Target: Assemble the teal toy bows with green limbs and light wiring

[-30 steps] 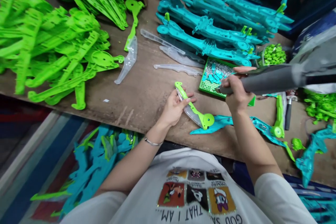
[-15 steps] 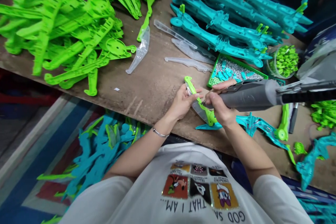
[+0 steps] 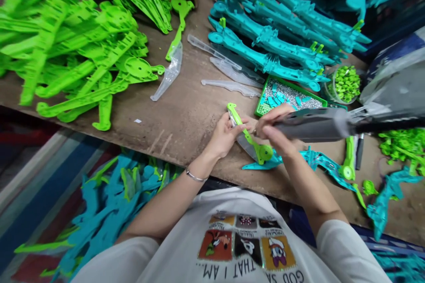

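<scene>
My left hand (image 3: 223, 136) is closed on a lime-green plastic part (image 3: 247, 137), which has a clear plastic blade-shaped piece (image 3: 246, 145) along its side. My right hand (image 3: 277, 129) grips a grey electric screwdriver (image 3: 312, 124) lying almost level. Its tip is close beside the middle of the green part; whether they touch I cannot tell. Under my right wrist a long teal plastic part (image 3: 320, 159) rests on the bench. Just beyond my hands stands a green tray (image 3: 262, 102) of small screws and teal bits.
Lime-green parts (image 3: 76, 48) are heaped at the left, with teal parts (image 3: 265, 53) in rows at the back. Loose clear pieces (image 3: 229, 87) lie mid-bench. A tub of small green pieces (image 3: 347, 83) stands right of the tray. Below the bench edge is another teal-and-green pile (image 3: 109, 203).
The view has shifted slightly. My right hand and the screwdriver have risen a little and moved away from the green part, uncovering more of its rounded end. My left hand keeps its hold.
</scene>
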`<state>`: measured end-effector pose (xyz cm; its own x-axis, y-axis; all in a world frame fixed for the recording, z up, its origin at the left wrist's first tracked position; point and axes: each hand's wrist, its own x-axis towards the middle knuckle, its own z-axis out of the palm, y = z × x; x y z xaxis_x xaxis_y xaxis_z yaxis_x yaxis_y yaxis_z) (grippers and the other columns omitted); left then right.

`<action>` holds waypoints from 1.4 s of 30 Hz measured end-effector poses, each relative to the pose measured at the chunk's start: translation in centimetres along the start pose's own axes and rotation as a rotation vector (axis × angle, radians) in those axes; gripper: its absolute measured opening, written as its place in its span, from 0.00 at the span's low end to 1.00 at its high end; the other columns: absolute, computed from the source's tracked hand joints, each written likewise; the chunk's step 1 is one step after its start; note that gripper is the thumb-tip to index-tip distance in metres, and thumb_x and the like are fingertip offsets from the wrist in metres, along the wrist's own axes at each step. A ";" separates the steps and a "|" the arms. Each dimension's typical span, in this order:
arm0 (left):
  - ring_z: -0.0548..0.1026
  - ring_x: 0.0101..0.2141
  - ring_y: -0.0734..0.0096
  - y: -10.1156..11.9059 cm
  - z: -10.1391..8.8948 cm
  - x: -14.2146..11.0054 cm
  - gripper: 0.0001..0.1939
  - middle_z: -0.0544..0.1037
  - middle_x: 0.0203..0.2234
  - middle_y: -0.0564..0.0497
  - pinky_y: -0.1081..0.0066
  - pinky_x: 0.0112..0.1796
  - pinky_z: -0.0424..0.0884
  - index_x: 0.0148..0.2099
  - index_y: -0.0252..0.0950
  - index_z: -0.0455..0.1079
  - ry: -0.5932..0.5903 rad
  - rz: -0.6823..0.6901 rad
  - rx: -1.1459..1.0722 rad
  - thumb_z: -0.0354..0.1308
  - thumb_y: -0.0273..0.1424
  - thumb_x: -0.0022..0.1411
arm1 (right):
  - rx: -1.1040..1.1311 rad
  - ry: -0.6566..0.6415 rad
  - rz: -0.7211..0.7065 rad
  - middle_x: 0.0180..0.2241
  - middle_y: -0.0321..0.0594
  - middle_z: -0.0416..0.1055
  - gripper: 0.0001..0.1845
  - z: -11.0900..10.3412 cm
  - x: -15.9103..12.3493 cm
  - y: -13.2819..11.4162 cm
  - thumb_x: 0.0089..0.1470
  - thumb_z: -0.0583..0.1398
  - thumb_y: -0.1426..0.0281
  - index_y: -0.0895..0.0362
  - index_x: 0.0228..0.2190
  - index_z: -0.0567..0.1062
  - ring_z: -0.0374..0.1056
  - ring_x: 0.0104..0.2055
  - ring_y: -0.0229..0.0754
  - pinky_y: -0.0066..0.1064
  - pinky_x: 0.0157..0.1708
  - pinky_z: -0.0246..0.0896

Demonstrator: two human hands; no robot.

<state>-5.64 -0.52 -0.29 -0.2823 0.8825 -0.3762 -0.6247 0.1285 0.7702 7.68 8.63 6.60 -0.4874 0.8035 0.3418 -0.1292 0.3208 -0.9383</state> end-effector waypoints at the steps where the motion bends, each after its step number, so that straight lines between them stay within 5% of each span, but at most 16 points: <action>1: 0.84 0.39 0.64 -0.1 -0.1 0.0 0.32 0.83 0.44 0.48 0.65 0.45 0.77 0.51 0.38 0.64 0.003 -0.013 0.002 0.77 0.36 0.49 | 0.001 0.074 -0.035 0.21 0.28 0.65 0.17 -0.6 0.6 0.0 0.53 0.68 0.52 0.49 0.37 0.73 0.65 0.21 0.38 0.34 0.25 0.68; 4: 0.84 0.42 0.61 -0.1 -0.2 0.0 0.31 0.82 0.46 0.45 0.59 0.47 0.77 0.52 0.38 0.63 -0.001 -0.028 0.007 0.75 0.35 0.52 | -0.037 0.339 -0.097 0.19 0.26 0.59 0.16 -2.2 2.4 0.8 0.56 0.65 0.52 0.48 0.36 0.71 0.63 0.19 0.38 0.34 0.25 0.66; 7: 0.84 0.43 0.60 0.1 -0.2 -0.1 0.31 0.81 0.48 0.44 0.58 0.48 0.78 0.53 0.37 0.62 0.001 -0.046 0.018 0.75 0.35 0.53 | -0.072 0.436 -0.061 0.19 0.25 0.60 0.18 -3.2 3.4 2.3 0.54 0.66 0.51 0.50 0.37 0.70 0.64 0.20 0.38 0.34 0.26 0.66; 17: 0.84 0.44 0.59 0.2 -0.3 -0.1 0.33 0.81 0.49 0.43 0.58 0.48 0.79 0.54 0.38 0.62 0.010 -0.059 0.036 0.75 0.36 0.53 | 0.009 0.422 0.000 0.18 0.25 0.65 0.18 -3.0 2.9 3.7 0.51 0.69 0.59 0.52 0.38 0.71 0.64 0.18 0.36 0.32 0.22 0.64; 34: 0.84 0.43 0.59 0.3 -0.2 -0.1 0.32 0.80 0.50 0.43 0.61 0.43 0.80 0.53 0.38 0.62 -0.005 -0.052 0.051 0.75 0.37 0.53 | -0.003 0.338 0.014 0.18 0.25 0.67 0.19 -3.4 2.9 4.0 0.50 0.69 0.57 0.51 0.38 0.71 0.64 0.18 0.36 0.32 0.22 0.64; 42: 0.84 0.42 0.61 0.3 0.1 0.0 0.32 0.81 0.47 0.44 0.61 0.44 0.79 0.50 0.38 0.62 0.009 -0.026 0.073 0.76 0.37 0.50 | 0.099 0.330 -0.104 0.19 0.26 0.64 0.12 -2.7 2.0 -2.5 0.53 0.69 0.62 0.50 0.37 0.73 0.65 0.18 0.37 0.34 0.23 0.65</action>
<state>-5.75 -0.47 0.02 -0.2739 0.8742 -0.4011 -0.5775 0.1840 0.7954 9.35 10.81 9.73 -0.1646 0.8927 0.4195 -0.2544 0.3725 -0.8925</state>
